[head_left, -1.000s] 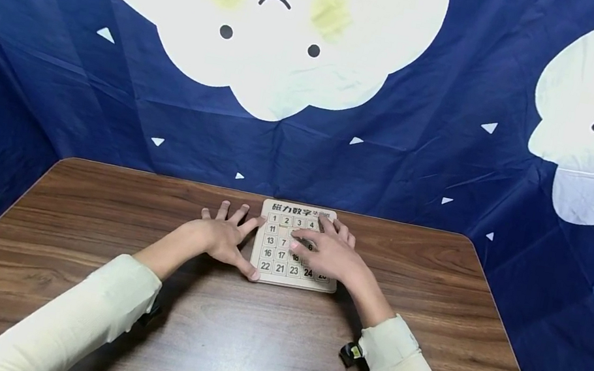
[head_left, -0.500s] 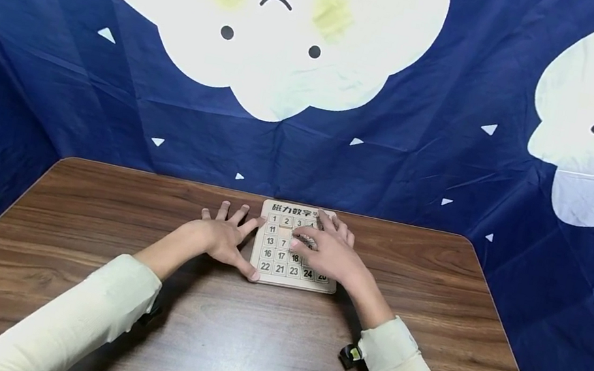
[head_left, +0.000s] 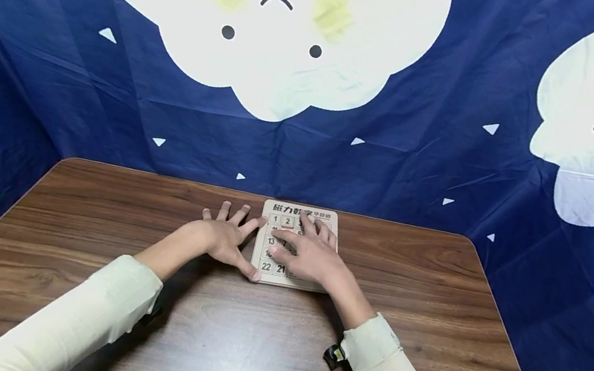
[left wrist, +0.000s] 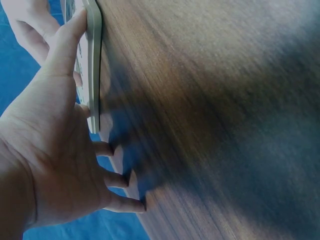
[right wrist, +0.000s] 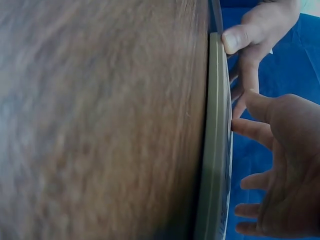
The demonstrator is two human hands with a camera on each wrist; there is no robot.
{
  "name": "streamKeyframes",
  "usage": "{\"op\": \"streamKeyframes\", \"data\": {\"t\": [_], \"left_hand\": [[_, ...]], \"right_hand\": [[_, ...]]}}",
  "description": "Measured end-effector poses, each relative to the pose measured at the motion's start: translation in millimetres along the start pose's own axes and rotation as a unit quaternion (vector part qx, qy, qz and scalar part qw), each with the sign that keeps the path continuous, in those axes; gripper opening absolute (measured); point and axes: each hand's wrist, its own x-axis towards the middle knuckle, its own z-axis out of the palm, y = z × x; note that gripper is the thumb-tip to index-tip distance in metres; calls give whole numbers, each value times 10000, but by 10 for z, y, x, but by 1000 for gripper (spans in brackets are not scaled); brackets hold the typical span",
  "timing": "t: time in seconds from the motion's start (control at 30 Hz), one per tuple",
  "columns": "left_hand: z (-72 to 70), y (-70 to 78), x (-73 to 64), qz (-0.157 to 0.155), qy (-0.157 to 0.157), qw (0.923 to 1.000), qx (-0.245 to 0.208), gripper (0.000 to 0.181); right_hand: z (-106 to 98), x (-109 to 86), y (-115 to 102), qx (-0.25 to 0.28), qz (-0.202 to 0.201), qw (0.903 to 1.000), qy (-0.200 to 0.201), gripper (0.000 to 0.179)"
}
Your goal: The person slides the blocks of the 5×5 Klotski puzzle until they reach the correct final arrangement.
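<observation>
A pale number sliding puzzle (head_left: 327, 216) lies flat near the table's far edge, its square tiles printed with black numerals. The left hand (head_left: 224, 240) is spread at its left side, thumb and index fingertips on the frame; in the left wrist view the other fingertips (left wrist: 126, 205) reach down to the table. Over the tiles is the right hand (head_left: 310, 259), hiding many of them. Its index fingertip is at the tile marked 11 in the second row, and the right wrist view shows that finger (right wrist: 252, 131) meeting the puzzle's face, with the thumb (right wrist: 260, 106) held off it.
The brown wood-grain table (head_left: 244, 349) extends toward the person and to both sides. Behind it hangs a dark blue cloth (head_left: 194, 127) with white clouds. A small black device (head_left: 334, 356) is at the right sleeve cuff.
The right hand has shifted left across the puzzle, its index finger now over the left columns. Part of the puzzle's right side is uncovered. The left hand stays in place.
</observation>
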Motion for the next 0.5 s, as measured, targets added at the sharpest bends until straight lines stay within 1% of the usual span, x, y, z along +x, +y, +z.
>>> {"op": "streamKeyframes", "data": {"t": [0.27, 0.4, 0.5], "left_hand": [[-5, 6, -23, 7, -28, 10000, 8, 141], [15, -11, -1, 1, -31, 10000, -45, 144], [24, -23, 19, 7, -3, 10000, -81, 147]], "right_hand": [[-90, -62, 68, -96, 136, 9999, 2, 50], [-94, -103, 133, -109, 200, 9997, 77, 47], [-85, -115, 163, -62, 178, 9998, 82, 48]]}}
